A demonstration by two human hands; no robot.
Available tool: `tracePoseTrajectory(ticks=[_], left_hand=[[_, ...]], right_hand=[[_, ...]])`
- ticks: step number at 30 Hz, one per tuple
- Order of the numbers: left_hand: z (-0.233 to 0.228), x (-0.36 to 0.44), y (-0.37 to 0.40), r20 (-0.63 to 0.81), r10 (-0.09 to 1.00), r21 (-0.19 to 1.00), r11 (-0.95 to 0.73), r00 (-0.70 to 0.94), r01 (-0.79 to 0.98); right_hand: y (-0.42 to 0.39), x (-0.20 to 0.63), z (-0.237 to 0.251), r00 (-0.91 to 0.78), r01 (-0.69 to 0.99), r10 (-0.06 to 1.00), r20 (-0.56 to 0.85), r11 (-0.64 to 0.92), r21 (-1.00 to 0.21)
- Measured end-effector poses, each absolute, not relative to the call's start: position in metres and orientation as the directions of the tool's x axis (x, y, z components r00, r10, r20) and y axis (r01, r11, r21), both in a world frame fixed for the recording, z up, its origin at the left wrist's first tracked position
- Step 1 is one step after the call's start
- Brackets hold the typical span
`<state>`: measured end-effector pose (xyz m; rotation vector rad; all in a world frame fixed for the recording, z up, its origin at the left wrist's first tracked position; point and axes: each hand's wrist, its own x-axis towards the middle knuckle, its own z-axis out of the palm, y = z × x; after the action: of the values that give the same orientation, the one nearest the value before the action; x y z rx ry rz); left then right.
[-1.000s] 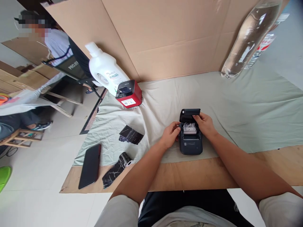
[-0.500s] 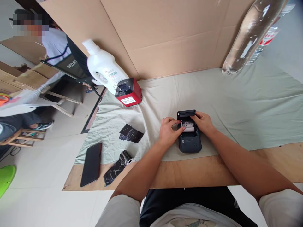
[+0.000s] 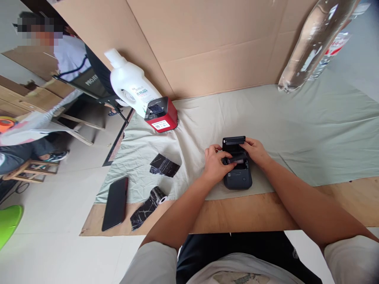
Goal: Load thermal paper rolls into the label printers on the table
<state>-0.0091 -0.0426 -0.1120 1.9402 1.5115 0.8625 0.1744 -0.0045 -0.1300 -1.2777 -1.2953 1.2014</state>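
A small dark label printer lies on the pale green cloth with its lid raised. A dark roll sits across its open compartment. My left hand reaches in from the left, and its fingertips close on the roll's left end. My right hand grips the printer's right side by the lid, with its thumb at the roll's right end.
To the left on the cloth lie a marbled dark sheet, a marbled roll and a black phone. A red printer and a white jug stand at the back left by the cardboard wall. A clear bottle stands back right. Another person sits far left.
My left hand moved from the printer's left side into the compartment. The white patterned roll face seen before now shows dark. My right hand stayed by the lid.
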Motion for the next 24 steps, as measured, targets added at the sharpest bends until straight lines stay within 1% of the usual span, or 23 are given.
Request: tracePoseTrajectory(ticks=[3,6,9,11,13,15,17,19,22,24], left_hand=[[-0.112,-0.01,-0.043,0.183,0.965,0.684,-0.262,0.188,0.681],[-0.112,-0.012,-0.045,0.331,0.919,0.643,-0.384,0.212,0.663],[-0.113,-0.014,-0.048,0.479,0.83,0.646,-0.553,0.285,0.526],[-0.114,-0.013,-0.05,0.505,0.804,0.7,-0.594,0.313,0.396],[-0.114,-0.011,-0.053,0.456,0.848,0.793,-0.525,0.27,0.309],[-0.111,-0.011,-0.054,0.34,0.925,0.896,-0.373,0.17,0.238],[-0.103,-0.017,-0.054,0.206,0.968,0.959,-0.229,0.142,0.166],[-0.088,-0.033,-0.055,0.125,0.97,0.974,-0.161,0.208,0.162],[-0.065,-0.08,-0.067,0.117,0.933,0.938,-0.216,0.341,0.271],[-0.056,-0.12,-0.079,0.101,0.92,0.914,-0.236,0.378,0.33]], right_hand=[[-0.005,0.174,-0.131,-0.044,0.096,0.999,-0.011,-0.007,-0.995],[-0.005,0.174,-0.13,-0.051,0.095,0.999,-0.002,0.003,-0.995],[-0.005,0.175,-0.128,-0.055,0.121,0.998,-0.002,0.004,-0.993],[-0.005,0.176,-0.128,-0.052,0.153,0.999,0.009,0.017,-0.988],[-0.005,0.177,-0.129,-0.042,0.2,0.999,0.021,0.029,-0.979],[-0.005,0.178,-0.131,-0.028,0.254,0.999,0.032,0.038,-0.967],[-0.006,0.178,-0.133,-0.014,0.284,0.999,0.036,0.038,-0.958],[-0.006,0.178,-0.134,-0.005,0.294,0.999,0.034,0.034,-0.955],[-0.007,0.178,-0.133,-0.007,0.309,1.0,0.018,0.02,-0.951],[-0.008,0.177,-0.132,-0.003,0.346,1.0,0.01,0.01,-0.938]])
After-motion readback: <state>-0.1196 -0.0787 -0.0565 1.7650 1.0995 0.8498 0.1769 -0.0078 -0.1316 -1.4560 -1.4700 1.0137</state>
